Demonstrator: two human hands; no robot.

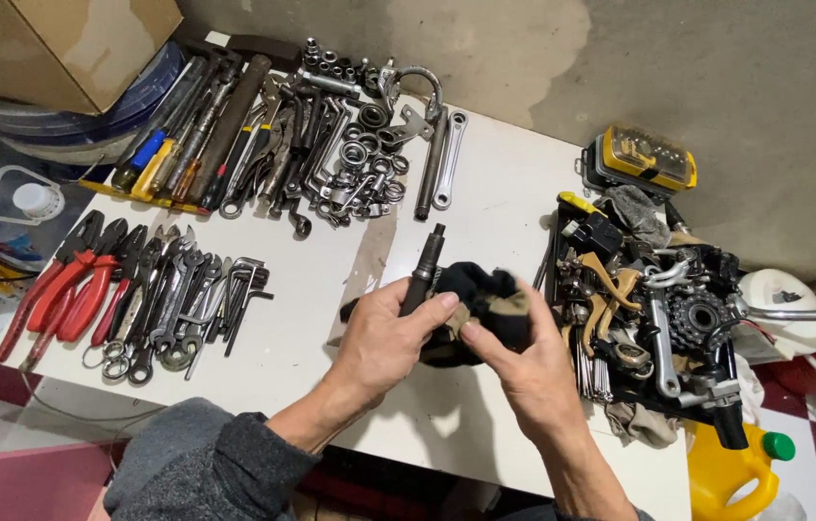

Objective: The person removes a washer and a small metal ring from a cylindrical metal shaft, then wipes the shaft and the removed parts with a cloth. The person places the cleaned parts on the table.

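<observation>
My left hand grips a dark metal rod-like part that points up and away from me. My right hand presses a black rag against the lower end of that part, fingers pinched on the cloth. Both hands hover over the white table near its front middle. The lower end of the rod is hidden by the rag and my fingers.
Red-handled pliers and wrenches lie at the left. Screwdrivers, sockets and cranks fill the back. A black tray of bicycle parts sits right, a yellow bit case behind it, a yellow jug below.
</observation>
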